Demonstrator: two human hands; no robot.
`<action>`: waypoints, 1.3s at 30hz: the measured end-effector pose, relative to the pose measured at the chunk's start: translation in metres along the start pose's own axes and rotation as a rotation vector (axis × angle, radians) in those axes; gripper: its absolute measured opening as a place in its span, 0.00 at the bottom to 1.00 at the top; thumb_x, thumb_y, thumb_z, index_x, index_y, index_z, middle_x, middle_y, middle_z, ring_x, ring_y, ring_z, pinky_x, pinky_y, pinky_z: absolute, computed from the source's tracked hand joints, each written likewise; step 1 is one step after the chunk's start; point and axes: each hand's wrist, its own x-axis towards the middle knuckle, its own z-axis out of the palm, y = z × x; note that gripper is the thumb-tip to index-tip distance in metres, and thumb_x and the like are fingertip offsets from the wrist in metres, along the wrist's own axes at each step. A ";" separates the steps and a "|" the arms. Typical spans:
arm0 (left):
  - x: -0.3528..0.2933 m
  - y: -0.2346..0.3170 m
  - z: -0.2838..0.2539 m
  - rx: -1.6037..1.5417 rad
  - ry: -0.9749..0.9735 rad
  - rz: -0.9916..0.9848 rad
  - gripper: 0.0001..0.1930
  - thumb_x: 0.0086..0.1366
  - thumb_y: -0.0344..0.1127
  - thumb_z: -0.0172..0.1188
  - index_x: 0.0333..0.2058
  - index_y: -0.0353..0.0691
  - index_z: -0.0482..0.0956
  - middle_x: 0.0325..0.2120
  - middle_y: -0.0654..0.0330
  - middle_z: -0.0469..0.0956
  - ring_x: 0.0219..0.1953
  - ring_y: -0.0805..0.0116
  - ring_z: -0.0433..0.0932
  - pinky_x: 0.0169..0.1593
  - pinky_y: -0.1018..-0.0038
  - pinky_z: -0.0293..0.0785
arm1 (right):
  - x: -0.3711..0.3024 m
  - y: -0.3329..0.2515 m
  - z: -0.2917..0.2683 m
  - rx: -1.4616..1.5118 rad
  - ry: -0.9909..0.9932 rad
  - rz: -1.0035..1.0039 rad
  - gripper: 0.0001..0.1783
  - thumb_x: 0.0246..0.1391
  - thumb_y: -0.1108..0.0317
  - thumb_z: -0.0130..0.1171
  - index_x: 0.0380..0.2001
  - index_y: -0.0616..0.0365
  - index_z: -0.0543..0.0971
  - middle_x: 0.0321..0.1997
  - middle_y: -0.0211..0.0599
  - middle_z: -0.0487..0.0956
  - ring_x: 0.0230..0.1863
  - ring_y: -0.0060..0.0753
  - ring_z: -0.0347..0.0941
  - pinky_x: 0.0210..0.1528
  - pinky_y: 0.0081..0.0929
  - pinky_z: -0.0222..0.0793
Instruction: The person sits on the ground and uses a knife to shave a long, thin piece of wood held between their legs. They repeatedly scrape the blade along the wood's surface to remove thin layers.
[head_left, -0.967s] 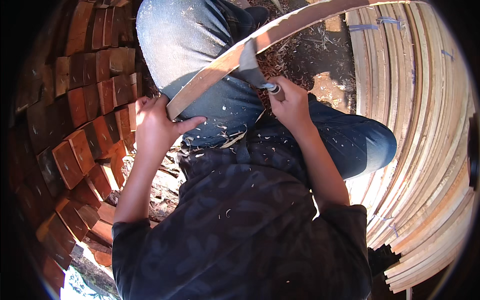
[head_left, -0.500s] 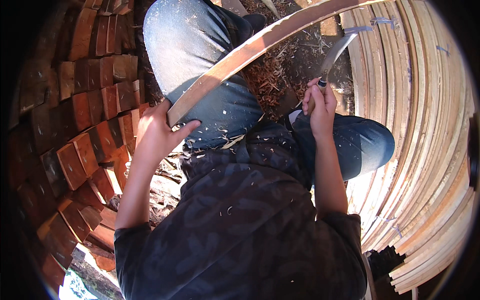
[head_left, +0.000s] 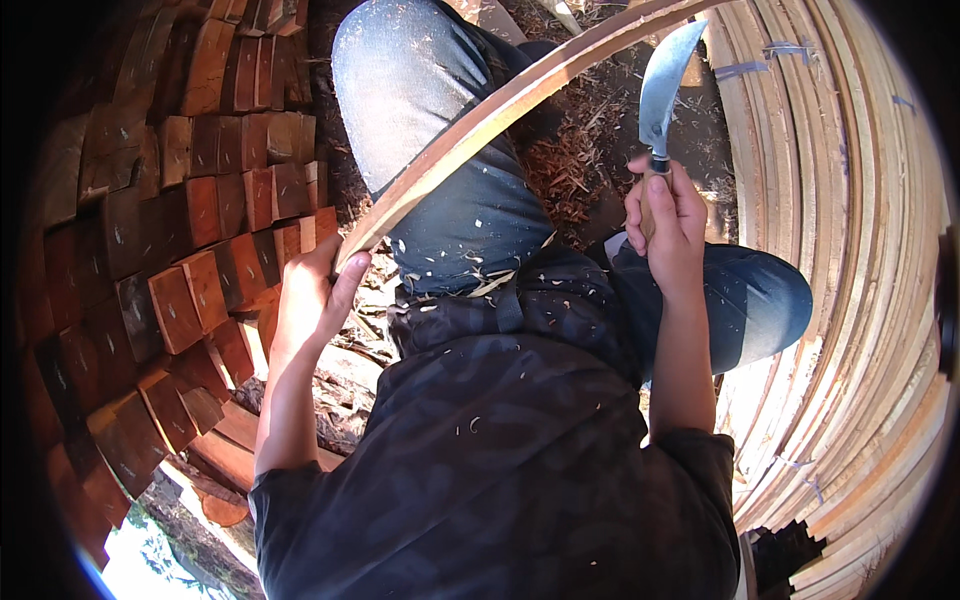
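Note:
A long wooden strip (head_left: 470, 135) runs from my left hand across my raised knee and on to the top edge of the view. My left hand (head_left: 318, 295) grips its near end, thumb on top and fingers around the outer side. In my right hand (head_left: 668, 215) is a knife (head_left: 666, 90) with a broad curved blade and a wooden handle, closed in my fingers. The blade points up and away, to the right of the strip and apart from it. Pale shavings lie on my trousers and shirt.
Stacked reddish-brown wood blocks (head_left: 215, 200) rise on my left. To the right lies a big stack of long pale wooden strips (head_left: 800, 250), with tape on some. Wood shavings (head_left: 565, 165) cover the ground ahead, between my legs.
The strip has rolled in my left hand, showing more of its pale edge, and the left thumb now presses on it. The knife has turned, its blade showing broader and pointing more upright.

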 end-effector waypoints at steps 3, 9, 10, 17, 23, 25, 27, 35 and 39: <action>0.005 -0.009 0.000 0.029 0.041 0.040 0.22 0.61 0.50 0.60 0.31 0.32 0.76 0.12 0.50 0.71 0.16 0.56 0.74 0.25 0.66 0.69 | 0.005 -0.014 0.008 0.152 0.105 -0.070 0.12 0.67 0.64 0.43 0.45 0.60 0.71 0.18 0.28 0.66 0.14 0.11 0.56 0.16 0.11 0.52; 0.020 -0.019 0.010 0.134 0.191 0.121 0.26 0.55 0.57 0.66 0.28 0.34 0.76 0.13 0.51 0.73 0.17 0.59 0.77 0.25 0.69 0.72 | 0.014 -0.021 0.015 -0.178 -0.294 0.000 0.15 0.60 0.68 0.56 0.47 0.65 0.74 0.25 0.29 0.75 0.23 0.14 0.67 0.26 0.17 0.64; 0.021 -0.020 0.013 0.133 0.224 0.117 0.26 0.54 0.57 0.66 0.28 0.34 0.76 0.13 0.51 0.74 0.17 0.59 0.77 0.25 0.68 0.72 | 0.019 -0.025 0.017 -0.007 -0.164 0.003 0.16 0.60 0.68 0.56 0.48 0.66 0.74 0.25 0.28 0.75 0.23 0.14 0.67 0.27 0.17 0.65; 0.028 -0.019 0.014 0.109 0.133 0.051 0.23 0.52 0.48 0.70 0.36 0.32 0.78 0.22 0.48 0.79 0.24 0.61 0.81 0.29 0.71 0.74 | 0.012 -0.010 0.025 -0.182 -0.257 0.066 0.19 0.60 0.71 0.54 0.54 0.66 0.72 0.22 0.26 0.71 0.20 0.11 0.62 0.22 0.11 0.57; 0.033 -0.014 0.015 0.154 0.070 -0.013 0.22 0.49 0.46 0.73 0.33 0.32 0.78 0.22 0.48 0.79 0.25 0.62 0.81 0.31 0.69 0.74 | 0.002 0.008 0.035 -0.253 -0.395 0.143 0.19 0.59 0.72 0.55 0.53 0.67 0.72 0.26 0.28 0.75 0.24 0.15 0.68 0.28 0.15 0.65; 0.035 -0.012 0.008 0.085 0.042 -0.024 0.22 0.48 0.45 0.73 0.33 0.33 0.78 0.22 0.50 0.79 0.26 0.60 0.81 0.32 0.68 0.74 | 0.007 0.007 0.031 -0.214 -0.276 0.036 0.20 0.59 0.72 0.55 0.54 0.67 0.72 0.27 0.28 0.75 0.25 0.15 0.68 0.28 0.15 0.64; 0.033 -0.007 0.004 0.065 -0.001 -0.072 0.22 0.48 0.45 0.73 0.33 0.33 0.78 0.22 0.50 0.79 0.26 0.60 0.81 0.32 0.68 0.74 | 0.015 0.003 0.031 0.043 -0.173 0.086 0.21 0.60 0.72 0.54 0.55 0.67 0.70 0.26 0.28 0.74 0.24 0.14 0.67 0.27 0.14 0.63; 0.036 -0.016 0.007 0.101 0.018 -0.023 0.23 0.47 0.45 0.73 0.35 0.34 0.78 0.24 0.50 0.80 0.28 0.58 0.81 0.34 0.68 0.75 | 0.018 0.008 0.040 -0.019 -0.187 0.062 0.20 0.61 0.71 0.52 0.55 0.67 0.70 0.24 0.28 0.72 0.23 0.13 0.64 0.25 0.14 0.61; 0.037 -0.010 0.010 0.118 0.003 -0.051 0.24 0.47 0.45 0.73 0.35 0.33 0.79 0.24 0.50 0.80 0.27 0.58 0.82 0.34 0.69 0.75 | 0.010 0.016 0.043 -0.099 -0.326 0.184 0.21 0.62 0.70 0.52 0.56 0.66 0.68 0.22 0.27 0.69 0.20 0.13 0.62 0.20 0.12 0.57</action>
